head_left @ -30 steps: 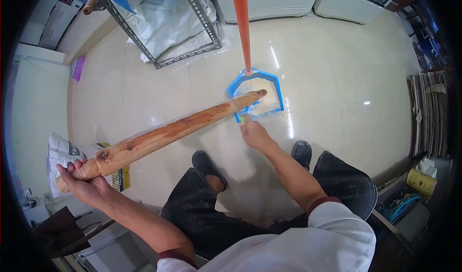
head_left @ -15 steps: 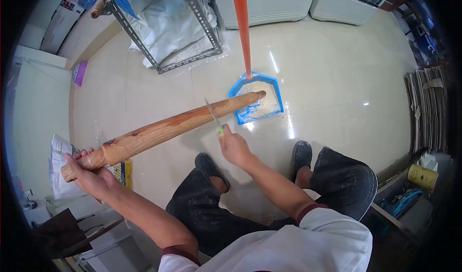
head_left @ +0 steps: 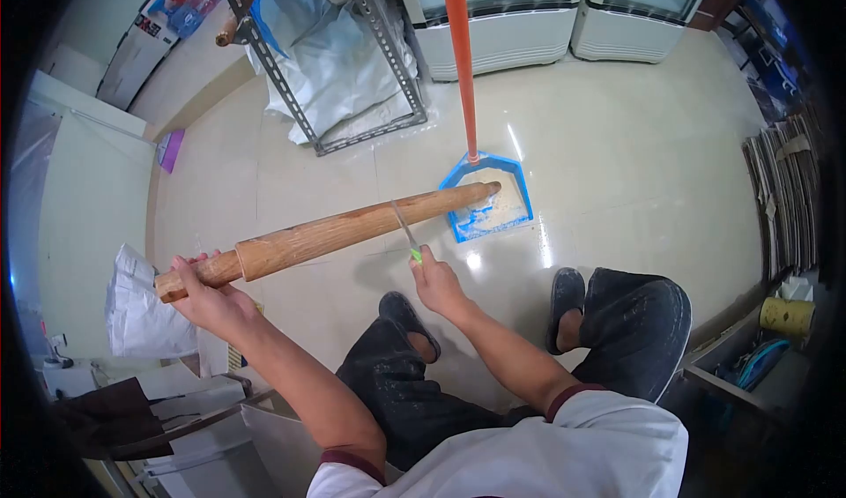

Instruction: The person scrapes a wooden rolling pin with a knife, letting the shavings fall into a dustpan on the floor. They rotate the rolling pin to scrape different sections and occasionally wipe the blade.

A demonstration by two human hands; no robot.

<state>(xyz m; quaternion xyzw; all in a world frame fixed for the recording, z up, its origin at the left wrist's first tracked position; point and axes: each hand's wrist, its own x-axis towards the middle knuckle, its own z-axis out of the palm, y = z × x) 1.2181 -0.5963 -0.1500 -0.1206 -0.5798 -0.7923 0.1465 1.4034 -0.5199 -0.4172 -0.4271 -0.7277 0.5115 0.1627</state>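
Observation:
A long wooden rolling pin [head_left: 326, 236] slants across the view, its far end above the dustpan. My left hand [head_left: 216, 300] is closed around the near handle of the pin, palm beneath it. In my right hand [head_left: 438, 284] is a knife [head_left: 404, 225] with a green handle, gripped in closed fingers. Its narrow blade points away from me and lies against or just over the pin's side; contact is hard to tell. Under the pin's far end, a blue dustpan [head_left: 526, 185] on the floor holds pale powder or shavings.
The dustpan's orange pole [head_left: 463, 75] rises toward the top. A metal rack [head_left: 370, 134] with white sacks stands at the back left, glass-fronted coolers [head_left: 498, 44] behind. Stacked cardboard [head_left: 780, 198] lines the right side. A white sack [head_left: 145, 308] sits near my left hand.
The rolling pin has turned about its length; the dark reddish patches that faced up are out of sight. The whole view has shifted a little. Both hands keep their holds.

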